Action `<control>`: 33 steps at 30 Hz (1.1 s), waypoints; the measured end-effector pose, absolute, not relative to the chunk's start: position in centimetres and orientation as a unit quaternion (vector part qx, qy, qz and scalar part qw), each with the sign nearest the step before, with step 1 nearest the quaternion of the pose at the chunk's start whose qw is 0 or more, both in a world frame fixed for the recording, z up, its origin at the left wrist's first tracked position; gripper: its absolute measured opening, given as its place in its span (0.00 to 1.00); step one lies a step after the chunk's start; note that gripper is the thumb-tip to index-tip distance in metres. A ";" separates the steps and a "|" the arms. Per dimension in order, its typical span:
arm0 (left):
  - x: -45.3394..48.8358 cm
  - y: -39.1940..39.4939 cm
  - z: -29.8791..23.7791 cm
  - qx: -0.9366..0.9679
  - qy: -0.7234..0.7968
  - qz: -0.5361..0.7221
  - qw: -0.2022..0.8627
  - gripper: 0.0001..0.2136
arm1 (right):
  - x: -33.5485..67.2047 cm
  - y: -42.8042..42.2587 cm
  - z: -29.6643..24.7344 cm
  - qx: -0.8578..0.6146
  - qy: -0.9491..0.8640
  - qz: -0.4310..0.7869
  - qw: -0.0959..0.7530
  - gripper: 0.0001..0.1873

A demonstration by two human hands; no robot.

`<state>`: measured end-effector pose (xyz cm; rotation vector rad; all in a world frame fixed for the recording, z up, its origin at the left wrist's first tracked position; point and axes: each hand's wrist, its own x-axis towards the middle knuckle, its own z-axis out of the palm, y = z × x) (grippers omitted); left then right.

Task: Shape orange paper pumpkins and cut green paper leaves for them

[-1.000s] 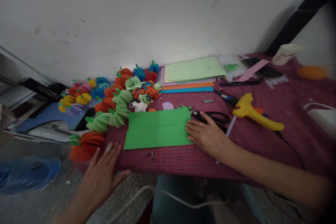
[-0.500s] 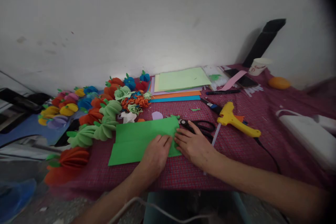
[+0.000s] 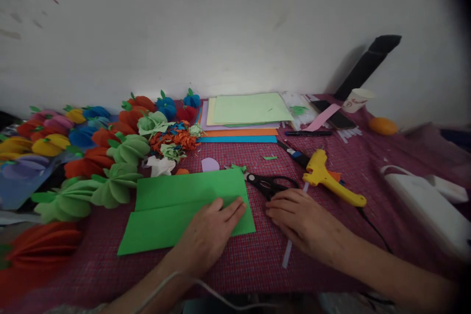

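A folded green sheet of paper lies on the checked tablecloth in front of me, with a fold running along its length. My left hand rests flat on its right part, fingers stretched out and pressing down. To the right of the sheet, my right hand curls its fingers over the lower handle of the black scissors, which covers that handle. The scissors lie on the cloth, blades pointing left beyond the sheet's top right corner. A thin glue stick passes under my right hand from the yellow glue gun.
Paper pumpkins in many colours crowd the left, beside a heap of paper scraps. Stacked coloured sheets lie at the back. A utility knife, pen, paper cup and white box are on the right.
My right hand has left the green sheet's edge and moved right onto the scissors' handle. My left hand stays on the sheet, now flatter, and the view has shifted slightly.
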<state>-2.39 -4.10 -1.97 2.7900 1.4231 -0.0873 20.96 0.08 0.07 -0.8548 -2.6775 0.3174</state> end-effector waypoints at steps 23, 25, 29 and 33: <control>-1.8 -4.5 -1.6 0.886 0.458 -0.055 -0.053 0.22 | 9.6 10.6 2.9 -0.199 -0.971 0.130 -0.038 0.24; -1.7 -4.6 -1.6 0.885 0.458 -0.050 -0.062 0.22 | 9.1 10.8 2.9 -0.197 -0.970 0.134 -0.052 0.24; -1.7 -4.7 -1.6 0.887 0.456 -0.041 -0.066 0.22 | 8.4 10.9 3.5 -0.206 -0.964 0.147 -0.080 0.24; -1.7 -4.7 -1.6 0.886 0.457 -0.041 -0.066 0.22 | 8.0 10.4 4.7 -0.218 -0.956 0.159 -0.114 0.22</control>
